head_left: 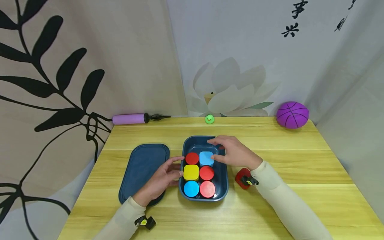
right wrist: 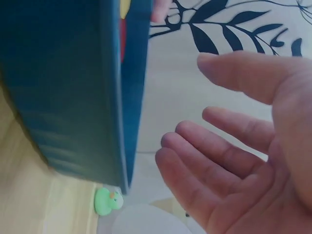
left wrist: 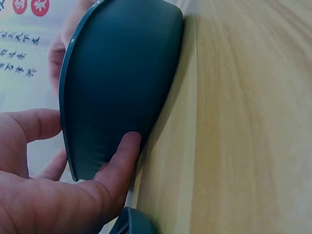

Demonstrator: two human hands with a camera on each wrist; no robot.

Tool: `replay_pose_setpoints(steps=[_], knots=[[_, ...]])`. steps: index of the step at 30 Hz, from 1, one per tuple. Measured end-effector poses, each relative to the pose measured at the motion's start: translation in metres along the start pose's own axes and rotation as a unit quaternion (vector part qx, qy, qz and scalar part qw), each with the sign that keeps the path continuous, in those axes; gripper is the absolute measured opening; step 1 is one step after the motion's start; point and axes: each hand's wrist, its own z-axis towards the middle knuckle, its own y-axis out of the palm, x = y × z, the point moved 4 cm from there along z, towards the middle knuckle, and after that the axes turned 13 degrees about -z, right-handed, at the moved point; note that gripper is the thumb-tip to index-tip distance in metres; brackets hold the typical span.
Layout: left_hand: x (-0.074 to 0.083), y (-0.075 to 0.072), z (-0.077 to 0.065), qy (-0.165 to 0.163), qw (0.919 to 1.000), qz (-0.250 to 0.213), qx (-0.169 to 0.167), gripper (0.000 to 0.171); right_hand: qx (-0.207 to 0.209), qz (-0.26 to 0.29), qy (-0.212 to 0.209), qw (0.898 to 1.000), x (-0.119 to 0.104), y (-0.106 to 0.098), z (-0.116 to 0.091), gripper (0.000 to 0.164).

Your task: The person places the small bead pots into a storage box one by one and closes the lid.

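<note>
Apparently, blocks (head_left: 191,172) are being placed in the tray (head_left: 221,186). At its nine o'clock, the left hand (head_left: 163,178) touches the side, fingers extended; near one o'clock, the right hand (head_left: 232,151) is spread, empty, by the blue square (head_left: 206,158). Next likely calls for the red piece (head_left: 241,174) outside, four o'clock.

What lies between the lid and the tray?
The left hand: in the head view it spans the gap, with bare table showing on both sides of it. The left wrist view shows it touching the tray.
</note>
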Motion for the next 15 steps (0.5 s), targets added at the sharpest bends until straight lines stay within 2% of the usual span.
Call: replay_pose_setpoints(steps=[9, 15], knots=[[0.0, 0.0, 0.0, 0.0, 1.0, 0.0, 0.0, 0.061, 0.084, 0.057, 0.015, 0.995, 0.018, -0.018, -0.02, 0.049], [0.0, 0.0, 0.0, 0.001, 1.0, 0.0, 0.0, 0.061, 0.11, 0.081, 0.033, 0.99, 0.035, -0.023, -0.035, 0.045]])
